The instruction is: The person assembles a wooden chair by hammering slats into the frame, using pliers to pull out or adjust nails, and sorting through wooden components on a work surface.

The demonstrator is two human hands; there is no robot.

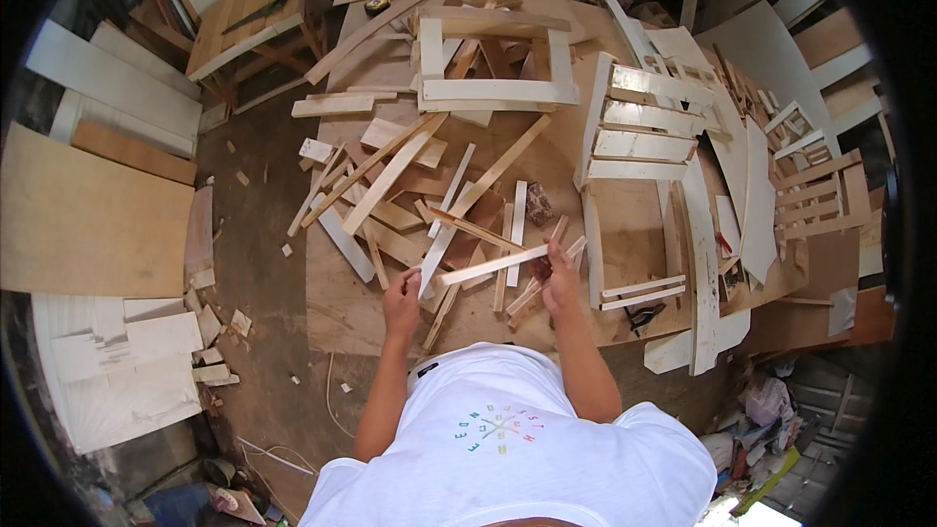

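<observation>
My right hand [559, 285] is closed around the right end of a pale wooden strip [496, 264], which slants down toward the left over the pile. Close to that strip's other end, my left hand [401, 304] has its fingers closed on the lower end of a white wooden strip [438, 248] pointing away from me. Beneath and beyond both hands lies a loose heap of cut wood pieces, among them a long brown strip [503, 164] and a short white board [517, 220]. A dark-patterned block [539, 203] rests near the right hand.
A rectangular wooden frame [498, 91] lies at the far side of the plywood worktop [342, 322]. To the right stands a slatted chair-like piece [639, 144]. A tape measure [376, 6] sits far left; a small wooden table [252, 15] holds a handsaw [259, 14]. Offcuts litter the floor.
</observation>
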